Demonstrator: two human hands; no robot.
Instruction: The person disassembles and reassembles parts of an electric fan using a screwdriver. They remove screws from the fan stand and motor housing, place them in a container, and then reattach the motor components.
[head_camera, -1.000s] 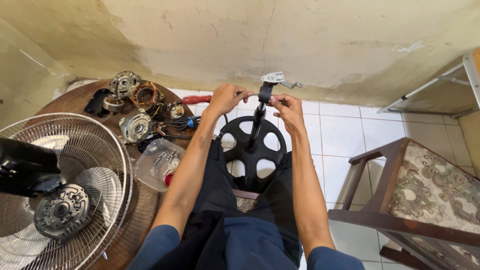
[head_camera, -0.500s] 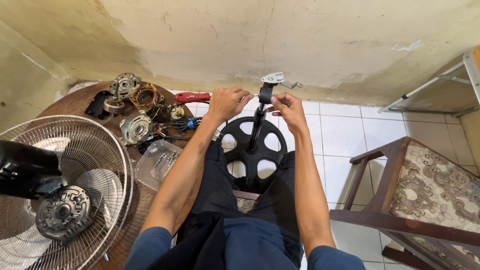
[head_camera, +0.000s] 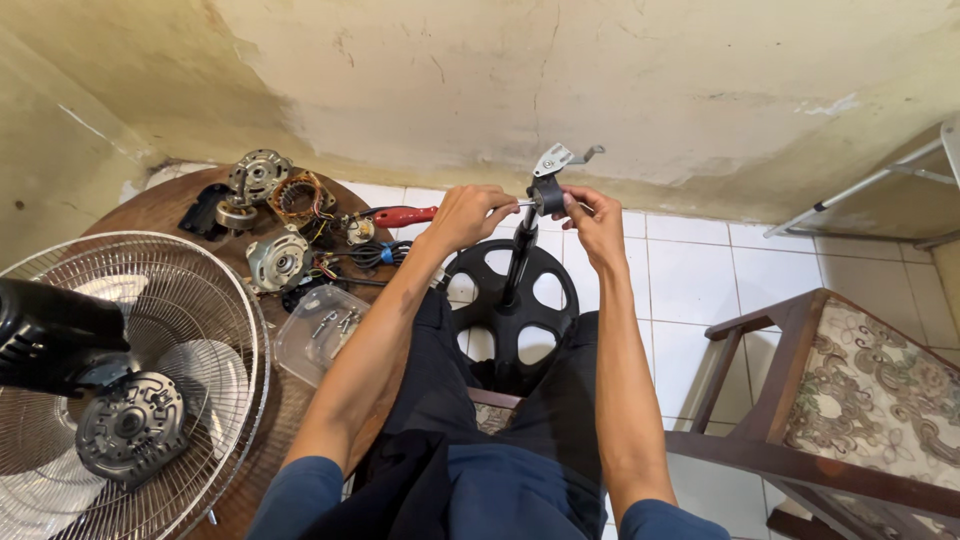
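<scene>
Fan parts fill the left side: a wire fan guard (head_camera: 130, 380) with a motor block on it lies on a round brown table (head_camera: 175, 205), and behind it are loose motor pieces (head_camera: 270, 215), a clear plastic box of screws (head_camera: 320, 335) and a red-handled screwdriver (head_camera: 400, 216). Next comes the left hand (head_camera: 470, 215), fingers closed on a thin metal pin at the black clamp (head_camera: 547, 195) on top of the fan stand pole (head_camera: 518, 260). The pole stands on its round black base (head_camera: 515, 305), between the person's knees. The right hand (head_camera: 598, 222) pinches the clamp's other side. A wooden chair (head_camera: 850, 400) is on the right. The fan looks far from done: the stand has no motor or guard on it yet.
</scene>
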